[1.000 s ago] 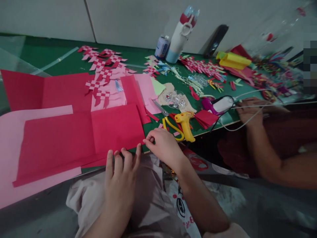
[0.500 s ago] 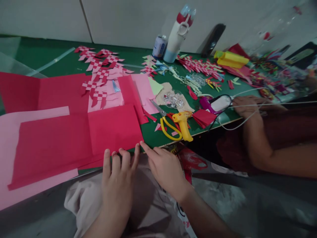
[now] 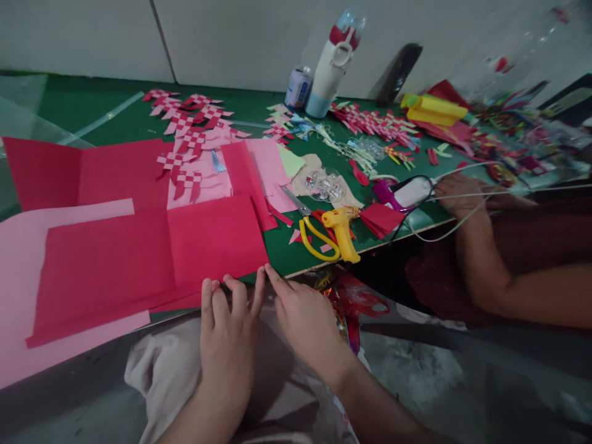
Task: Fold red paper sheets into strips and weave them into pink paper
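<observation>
At the far left a pink sheet (image 3: 18,265) lies flat on the green bench (image 3: 78,102). The large red sheet (image 3: 139,259) rests on top of it, and its near right corner reaches the bench edge, probably so your fingers can get at it. Your left hand (image 3: 229,336) lies palm down, fingers straight and close together, tips touching the red sheet's near edge; it holds nothing. Your right hand (image 3: 305,320) angles in beside it, forefinger stretched to that same corner, the other fingers loosely curled, also empty. Further right, yellow-handled scissors (image 3: 314,239) and a yellow glue gun (image 3: 343,232) lie within easy reach. A co-worker's hand (image 3: 457,194) rests at the bench edge.
</observation>
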{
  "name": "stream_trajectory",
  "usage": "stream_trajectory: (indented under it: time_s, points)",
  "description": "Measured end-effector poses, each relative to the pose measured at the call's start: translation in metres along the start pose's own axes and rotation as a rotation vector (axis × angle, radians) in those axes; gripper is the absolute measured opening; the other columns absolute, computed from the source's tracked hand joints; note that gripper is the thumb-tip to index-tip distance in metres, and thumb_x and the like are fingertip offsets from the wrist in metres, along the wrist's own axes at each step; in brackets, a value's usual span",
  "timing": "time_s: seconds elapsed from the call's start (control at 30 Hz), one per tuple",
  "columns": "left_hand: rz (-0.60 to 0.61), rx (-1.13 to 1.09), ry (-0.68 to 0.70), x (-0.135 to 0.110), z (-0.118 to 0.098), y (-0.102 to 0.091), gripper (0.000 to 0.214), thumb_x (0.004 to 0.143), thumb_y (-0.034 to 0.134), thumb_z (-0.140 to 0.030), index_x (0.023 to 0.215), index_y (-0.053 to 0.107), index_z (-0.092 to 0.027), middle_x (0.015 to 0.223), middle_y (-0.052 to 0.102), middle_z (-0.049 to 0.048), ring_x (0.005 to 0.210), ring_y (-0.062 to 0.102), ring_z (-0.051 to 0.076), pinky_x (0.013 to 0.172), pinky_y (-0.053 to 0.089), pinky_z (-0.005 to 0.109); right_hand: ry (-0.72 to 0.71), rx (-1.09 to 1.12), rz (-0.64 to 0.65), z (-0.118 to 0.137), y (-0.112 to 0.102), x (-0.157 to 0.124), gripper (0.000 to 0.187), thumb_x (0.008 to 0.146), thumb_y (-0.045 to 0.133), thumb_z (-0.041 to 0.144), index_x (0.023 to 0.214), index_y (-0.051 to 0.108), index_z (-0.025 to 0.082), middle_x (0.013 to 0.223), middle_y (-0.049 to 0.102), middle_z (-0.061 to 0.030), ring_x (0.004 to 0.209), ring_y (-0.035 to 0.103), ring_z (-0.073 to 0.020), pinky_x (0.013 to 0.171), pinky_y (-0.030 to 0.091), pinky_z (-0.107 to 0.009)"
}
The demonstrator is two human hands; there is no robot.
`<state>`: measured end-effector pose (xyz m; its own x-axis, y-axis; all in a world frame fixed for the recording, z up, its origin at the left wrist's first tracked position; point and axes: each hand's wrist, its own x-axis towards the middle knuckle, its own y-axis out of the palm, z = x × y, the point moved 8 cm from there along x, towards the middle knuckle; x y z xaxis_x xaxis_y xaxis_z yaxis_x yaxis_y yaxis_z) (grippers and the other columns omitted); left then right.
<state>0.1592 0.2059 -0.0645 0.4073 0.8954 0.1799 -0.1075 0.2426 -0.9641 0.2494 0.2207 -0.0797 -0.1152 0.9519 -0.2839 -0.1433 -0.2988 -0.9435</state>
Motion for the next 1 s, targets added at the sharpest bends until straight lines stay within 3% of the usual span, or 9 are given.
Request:
stream_trajectory:
  time_s: [0.1,0.3,0.47,0.67,1.0]
  points:
    - [0.023,-0.039,-0.049,-0.003,0.003,0.003,0.054,0.088,0.043,-0.007,0.139,0.049,-0.023,0.112,0.062,0.0114,0.107,0.058,0.029,0.105,0.038,0.056,0.013,-0.001,0.002,0.0,0.0,-0.001,0.056,0.092,0.04,0.019,0.147,0.032,0.027,0.105,0.071,-0.0074,0.085,0.067,-0.0191,0.065,0.048,-0.026]
    - [0.036,-0.064,-0.082,-0.014,0.016,0.006,0.05,0.089,0.042,-0.011,0.139,0.047,-0.009,0.126,0.059,0.0165,0.116,0.053,0.036,0.107,0.034,0.057,0.048,-0.047,0.006,-0.001,-0.003,-0.001,0.058,0.09,0.042,0.018,0.147,0.033,0.028,0.089,0.072,-0.0059,0.077,0.067,-0.0173,0.06,0.045,-0.023]
    - [0.023,-0.088,-0.075,-0.028,0.034,0.007,0.05,0.089,0.035,-0.01,0.138,0.044,0.0,0.125,0.06,0.0194,0.115,0.054,0.035,0.108,0.031,0.055,0.066,-0.08,-0.013,0.001,-0.007,0.0,0.057,0.089,0.043,0.019,0.144,0.038,0.031,0.08,0.072,-0.0041,0.07,0.067,-0.0174,0.054,0.041,-0.022]
    - [-0.027,-0.124,-0.091,-0.045,0.059,0.006,0.051,0.09,0.031,-0.011,0.138,0.043,-0.001,0.122,0.062,0.02,0.116,0.056,0.036,0.107,0.031,0.055,0.103,-0.126,-0.016,0.0,-0.007,0.0,0.055,0.089,0.044,0.019,0.143,0.041,0.033,0.079,0.072,-0.0028,0.067,0.067,-0.0174,0.053,0.04,-0.023]
    - [0.037,-0.064,-0.167,-0.072,0.108,0.009,0.055,0.089,0.036,-0.018,0.141,0.039,-0.001,0.123,0.06,0.0222,0.12,0.051,0.036,0.106,0.031,0.053,0.133,-0.159,-0.038,0.003,-0.012,0.001,0.053,0.089,0.042,0.022,0.14,0.045,0.034,0.076,0.073,-0.006,0.065,0.068,-0.0194,0.055,0.041,-0.025]
